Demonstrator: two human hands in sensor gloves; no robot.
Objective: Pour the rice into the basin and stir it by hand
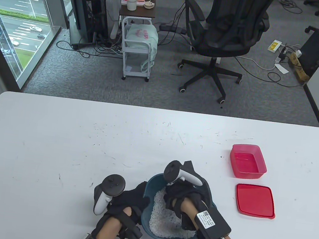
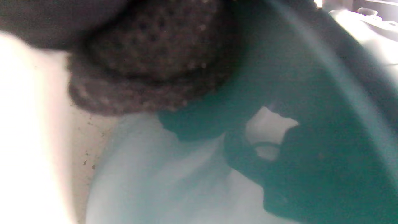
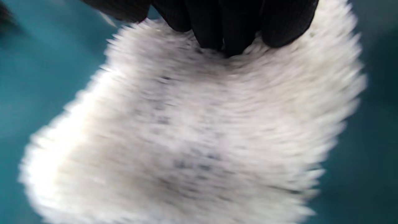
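Note:
A dark teal basin (image 1: 151, 183) stands near the table's front edge with white rice (image 1: 161, 220) heaped in its bottom. My right hand (image 1: 177, 198) reaches down into the basin, its gloved fingertips (image 3: 230, 34) touching the top of the rice (image 3: 199, 130), which is blurred by motion. My left hand (image 1: 134, 196) is at the basin's left rim and holds it. In the left wrist view a gloved finger (image 2: 149, 62) lies against the teal wall (image 2: 295, 77), close and out of focus.
An empty red box (image 1: 248, 161) and its flat red lid (image 1: 255, 200) lie to the right of the basin. The white table (image 1: 58, 142) stretches left and back. An office chair (image 1: 225, 31) and a cart (image 1: 137, 50) stand beyond it.

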